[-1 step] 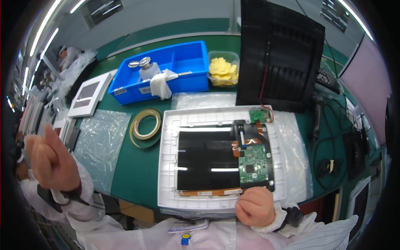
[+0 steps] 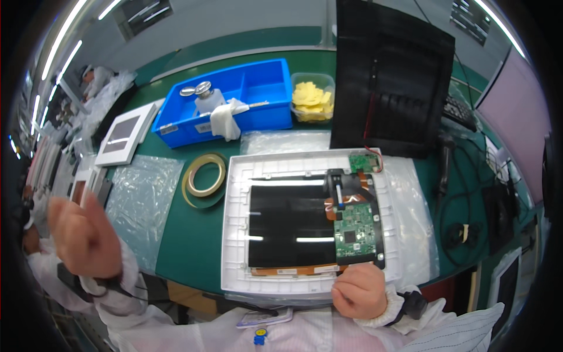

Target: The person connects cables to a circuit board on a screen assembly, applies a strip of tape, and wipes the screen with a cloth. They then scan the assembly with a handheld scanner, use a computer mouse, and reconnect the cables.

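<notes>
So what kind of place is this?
Probably an electronics workshop or factory. A white frame holding a large green circuit board lies on a green workbench, and another person in white is in the background.

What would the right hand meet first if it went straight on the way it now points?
Probably the white frame, whose near edge the curled right hand overlaps in view; whether they touch is unclear.
</notes>
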Available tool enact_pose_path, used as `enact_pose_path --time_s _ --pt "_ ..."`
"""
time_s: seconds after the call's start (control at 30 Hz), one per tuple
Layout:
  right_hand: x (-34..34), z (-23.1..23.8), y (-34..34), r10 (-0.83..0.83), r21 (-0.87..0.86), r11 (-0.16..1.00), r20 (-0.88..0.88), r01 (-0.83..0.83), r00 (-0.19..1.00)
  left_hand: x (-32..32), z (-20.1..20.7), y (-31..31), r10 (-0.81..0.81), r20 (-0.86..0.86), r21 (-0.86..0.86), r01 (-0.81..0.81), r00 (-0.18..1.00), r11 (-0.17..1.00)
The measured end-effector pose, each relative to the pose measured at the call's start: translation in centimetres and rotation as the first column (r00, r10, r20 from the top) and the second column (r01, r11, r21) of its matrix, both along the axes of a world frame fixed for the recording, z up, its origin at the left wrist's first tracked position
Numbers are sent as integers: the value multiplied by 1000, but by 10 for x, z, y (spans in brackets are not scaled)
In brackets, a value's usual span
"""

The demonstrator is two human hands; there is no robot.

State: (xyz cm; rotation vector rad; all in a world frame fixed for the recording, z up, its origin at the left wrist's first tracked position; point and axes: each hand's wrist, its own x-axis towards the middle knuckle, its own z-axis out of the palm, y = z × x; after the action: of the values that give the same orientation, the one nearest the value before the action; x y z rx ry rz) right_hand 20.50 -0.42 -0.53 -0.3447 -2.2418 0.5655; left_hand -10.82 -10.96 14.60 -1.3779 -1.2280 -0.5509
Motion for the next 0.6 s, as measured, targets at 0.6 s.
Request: enact_pose_path --time_s 0.6 --pt "211 53 184 -666 -772 491 -35 403 745 138 -143 61 -479 536 -837 513 695 -192"
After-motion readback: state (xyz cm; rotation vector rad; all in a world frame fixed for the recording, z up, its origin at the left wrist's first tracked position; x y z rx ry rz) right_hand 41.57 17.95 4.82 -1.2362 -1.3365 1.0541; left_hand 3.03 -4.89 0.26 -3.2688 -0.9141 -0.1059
